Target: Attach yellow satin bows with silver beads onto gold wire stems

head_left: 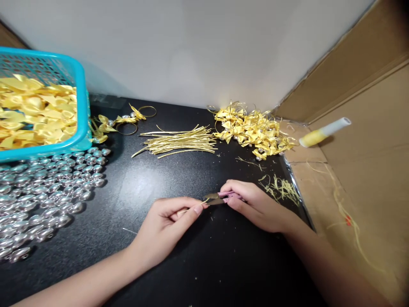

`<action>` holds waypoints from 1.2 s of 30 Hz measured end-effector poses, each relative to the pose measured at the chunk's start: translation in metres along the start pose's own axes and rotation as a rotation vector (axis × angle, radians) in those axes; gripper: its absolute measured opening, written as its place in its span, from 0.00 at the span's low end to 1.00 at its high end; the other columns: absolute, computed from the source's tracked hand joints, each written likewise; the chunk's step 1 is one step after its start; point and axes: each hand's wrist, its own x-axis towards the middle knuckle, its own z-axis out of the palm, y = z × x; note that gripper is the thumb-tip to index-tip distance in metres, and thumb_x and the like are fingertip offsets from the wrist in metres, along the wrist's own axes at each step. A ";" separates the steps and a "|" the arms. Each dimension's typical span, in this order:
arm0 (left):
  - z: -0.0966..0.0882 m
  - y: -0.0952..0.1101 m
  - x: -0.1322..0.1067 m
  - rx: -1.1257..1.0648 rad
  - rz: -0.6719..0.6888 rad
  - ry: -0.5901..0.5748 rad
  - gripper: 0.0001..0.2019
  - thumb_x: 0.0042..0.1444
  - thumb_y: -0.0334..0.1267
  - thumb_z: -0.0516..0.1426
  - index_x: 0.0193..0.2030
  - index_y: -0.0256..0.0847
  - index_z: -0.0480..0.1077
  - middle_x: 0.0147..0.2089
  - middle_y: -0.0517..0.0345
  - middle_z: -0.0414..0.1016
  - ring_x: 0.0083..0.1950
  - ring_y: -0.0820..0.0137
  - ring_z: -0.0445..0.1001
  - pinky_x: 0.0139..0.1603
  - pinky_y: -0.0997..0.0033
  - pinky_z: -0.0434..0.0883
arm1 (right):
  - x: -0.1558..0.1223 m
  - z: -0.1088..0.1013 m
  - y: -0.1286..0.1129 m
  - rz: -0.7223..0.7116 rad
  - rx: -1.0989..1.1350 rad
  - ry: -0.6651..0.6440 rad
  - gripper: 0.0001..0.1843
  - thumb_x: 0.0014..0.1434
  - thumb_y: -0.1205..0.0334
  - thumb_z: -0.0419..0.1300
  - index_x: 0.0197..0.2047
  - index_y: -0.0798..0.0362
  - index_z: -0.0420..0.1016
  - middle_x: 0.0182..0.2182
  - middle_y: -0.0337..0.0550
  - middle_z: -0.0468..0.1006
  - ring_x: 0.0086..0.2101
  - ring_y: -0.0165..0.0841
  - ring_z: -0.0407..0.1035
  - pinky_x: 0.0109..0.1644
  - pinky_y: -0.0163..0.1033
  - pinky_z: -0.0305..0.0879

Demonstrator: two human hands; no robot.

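Note:
Near the middle of the black table, my left hand (171, 221) is closed in a pinch on a thin yellow thread (206, 200), whose end sticks out past the thumb. My right hand (255, 207) grips small thread snips with pink handles (230, 195). Their metal blades (215, 197) are apart, right at the thread by my left fingertips. Most of the thread is hidden inside the left hand. A thin pale needle-like piece (129, 230) shows beside the left wrist.
A blue basket (83, 106) of yellow ribbon bows stands at left, with silver beads (51, 213) before it. Gold twist ties (180, 141) lie behind my hands. Finished-looking bows (252, 128), thread scraps (283, 189) and a yellow thread spool (316, 135) are at right, by cardboard.

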 end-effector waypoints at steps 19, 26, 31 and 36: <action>0.000 0.001 -0.001 -0.002 0.012 -0.025 0.14 0.59 0.44 0.55 0.32 0.37 0.78 0.18 0.66 0.51 0.21 0.78 0.46 0.19 0.78 0.45 | 0.003 0.009 0.011 -0.092 -0.010 0.057 0.11 0.69 0.58 0.49 0.38 0.53 0.67 0.33 0.39 0.71 0.33 0.28 0.64 0.38 0.33 0.60; 0.000 0.002 0.001 -0.003 -0.004 -0.026 0.14 0.59 0.44 0.55 0.32 0.37 0.78 0.17 0.66 0.52 0.21 0.78 0.46 0.19 0.78 0.46 | 0.004 0.008 0.010 -0.083 -0.014 0.064 0.11 0.69 0.58 0.49 0.37 0.54 0.67 0.32 0.40 0.70 0.33 0.29 0.64 0.38 0.33 0.59; 0.000 0.004 -0.001 -0.020 -0.003 -0.034 0.14 0.59 0.44 0.55 0.30 0.37 0.77 0.18 0.66 0.52 0.21 0.79 0.46 0.19 0.79 0.46 | 0.003 0.008 0.009 -0.079 -0.020 0.058 0.11 0.69 0.59 0.50 0.37 0.54 0.67 0.32 0.39 0.70 0.33 0.28 0.64 0.38 0.33 0.59; 0.001 0.004 -0.001 -0.017 -0.002 -0.026 0.14 0.58 0.43 0.55 0.31 0.37 0.77 0.17 0.66 0.53 0.20 0.79 0.47 0.19 0.80 0.47 | 0.003 0.008 0.009 -0.073 -0.023 0.055 0.11 0.69 0.59 0.49 0.36 0.54 0.67 0.32 0.39 0.71 0.33 0.28 0.64 0.38 0.33 0.59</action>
